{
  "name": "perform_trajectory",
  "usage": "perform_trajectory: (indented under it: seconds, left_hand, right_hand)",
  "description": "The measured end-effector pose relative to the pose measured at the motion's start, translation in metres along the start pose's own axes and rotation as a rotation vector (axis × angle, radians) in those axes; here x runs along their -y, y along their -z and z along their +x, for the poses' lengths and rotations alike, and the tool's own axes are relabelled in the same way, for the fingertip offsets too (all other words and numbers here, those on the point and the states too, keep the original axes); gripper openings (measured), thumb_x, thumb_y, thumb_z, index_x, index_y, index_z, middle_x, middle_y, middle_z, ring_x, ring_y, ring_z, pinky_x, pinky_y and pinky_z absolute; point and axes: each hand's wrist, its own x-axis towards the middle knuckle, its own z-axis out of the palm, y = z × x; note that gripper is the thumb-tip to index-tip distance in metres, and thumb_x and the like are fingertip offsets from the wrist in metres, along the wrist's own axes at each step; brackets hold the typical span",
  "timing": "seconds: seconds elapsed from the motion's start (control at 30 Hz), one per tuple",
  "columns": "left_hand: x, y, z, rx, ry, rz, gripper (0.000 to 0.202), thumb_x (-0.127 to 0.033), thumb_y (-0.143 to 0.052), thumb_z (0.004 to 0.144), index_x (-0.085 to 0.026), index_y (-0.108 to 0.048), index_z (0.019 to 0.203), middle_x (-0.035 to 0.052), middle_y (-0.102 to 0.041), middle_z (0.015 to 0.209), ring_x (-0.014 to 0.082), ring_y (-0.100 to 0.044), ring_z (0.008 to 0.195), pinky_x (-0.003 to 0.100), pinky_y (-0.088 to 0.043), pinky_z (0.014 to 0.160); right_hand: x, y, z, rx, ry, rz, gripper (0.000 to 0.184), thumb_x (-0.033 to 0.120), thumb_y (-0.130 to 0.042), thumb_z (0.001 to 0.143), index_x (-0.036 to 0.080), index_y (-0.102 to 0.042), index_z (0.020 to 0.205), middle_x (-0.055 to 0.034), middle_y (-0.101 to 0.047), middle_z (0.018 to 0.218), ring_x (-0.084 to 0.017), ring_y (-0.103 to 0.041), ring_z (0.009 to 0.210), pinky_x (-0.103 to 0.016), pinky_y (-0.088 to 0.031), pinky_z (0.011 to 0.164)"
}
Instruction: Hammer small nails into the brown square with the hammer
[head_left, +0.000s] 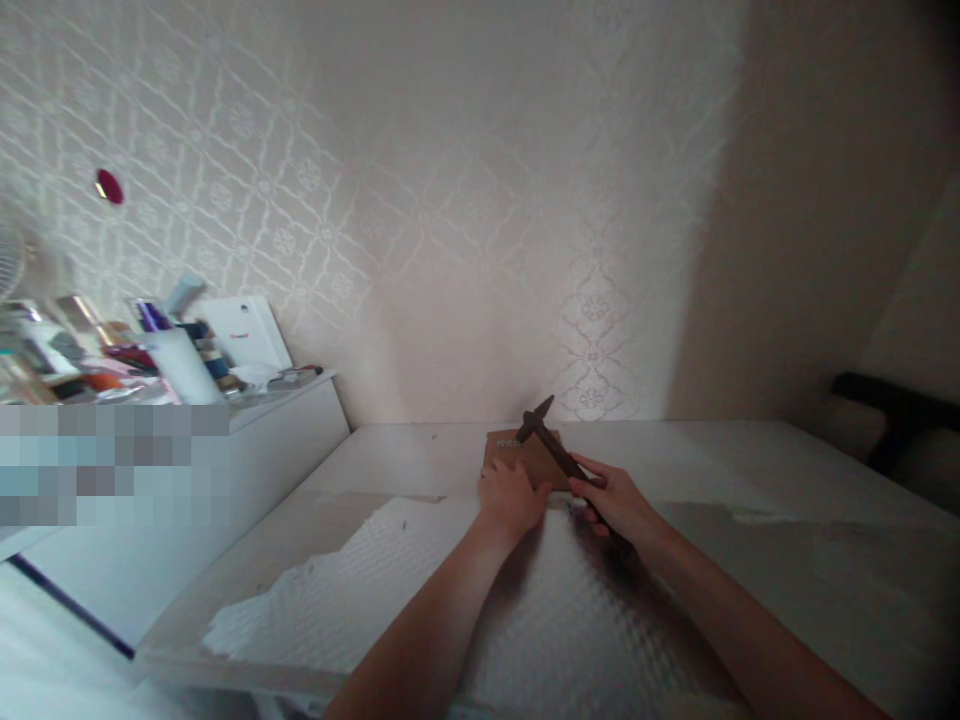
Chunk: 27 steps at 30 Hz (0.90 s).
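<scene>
A hammer (550, 437) with a dark head and a long handle slants up and to the left, my right hand (611, 500) wrapped round its handle. The hammer head hangs over the far part of a small brown board (536, 462). Along that far part runs a row of small shiny bits, perhaps nails, too small to be sure. Fingers spread, my left hand (514, 492) lies on the near left part of the board, its thumb at the near edge. White textured paper (420, 545) is spread under both forearms.
The white table (442, 450) runs back to a patterned wall (480, 200). At the left stands a white cabinet (300, 420) crowded with bottles and a white box (247, 335). A dark curved object (892, 400), perhaps part of a chair, is at the far right.
</scene>
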Motion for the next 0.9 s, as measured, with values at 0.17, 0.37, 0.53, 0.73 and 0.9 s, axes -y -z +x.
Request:
perform_trajectory:
  seconds: [0.17,0.37,0.53,0.73,0.9]
  left_hand:
    - [0.0006,-0.0015,0.0012,0.005,0.002,0.007,0.064,-0.06,-0.038,0.081,-0.014,-0.049,0.124,0.0213,-0.049,0.123,0.0339,-0.05,0.11,0.039,-0.041,0.087]
    - [0.0006,-0.0011,0.0005,0.003,-0.002,0.018,0.065,-0.06,-0.037,0.082,-0.015,-0.046,0.127,0.0212,-0.048,0.125,0.0334,-0.05,0.11,0.039,-0.041,0.086]
    - [0.0003,0.0002,0.0001,0.021,-0.004,0.016,0.064,-0.06,-0.037,0.082,-0.014,-0.047,0.126,0.0214,-0.047,0.126,0.0341,-0.049,0.111,0.04,-0.04,0.087]
    - [0.0001,0.0,-0.0004,0.012,0.003,0.016,0.064,-0.06,-0.038,0.082,-0.015,-0.047,0.126,0.0204,-0.049,0.124,0.0331,-0.05,0.111,0.039,-0.04,0.086]
    - [0.0001,-0.0009,0.0,0.01,-0.001,0.018,0.064,-0.059,-0.039,0.082,-0.014,-0.047,0.126,0.0213,-0.048,0.125,0.0334,-0.05,0.11,0.04,-0.041,0.086]
  right_hand:
    - [0.0041,-0.0014,-0.0017,-0.058,-0.019,0.003,0.054,0.017,-0.051,0.08,0.018,-0.044,0.133,0.0051,-0.048,0.057,-0.004,-0.038,0.036,-0.013,-0.027,0.029]
    - [0.0001,-0.0004,-0.0002,-0.032,-0.011,0.016,0.054,0.019,-0.053,0.078,0.018,-0.045,0.132,0.0049,-0.048,0.057,-0.004,-0.038,0.036,-0.013,-0.027,0.029]
    - [-0.0011,0.0003,-0.0002,-0.033,0.002,0.024,0.055,0.02,-0.054,0.077,0.018,-0.046,0.132,0.0054,-0.048,0.055,-0.005,-0.039,0.036,-0.014,-0.027,0.029]
    - [0.0024,0.0,-0.0004,-0.039,-0.023,0.016,0.055,0.018,-0.052,0.078,0.016,-0.045,0.132,0.0053,-0.048,0.054,-0.005,-0.038,0.035,-0.015,-0.027,0.028]
    - [0.0023,-0.0002,-0.0004,-0.007,-0.021,0.046,0.054,0.017,-0.051,0.077,0.015,-0.046,0.131,0.005,-0.048,0.057,-0.004,-0.038,0.035,-0.014,-0.026,0.028]
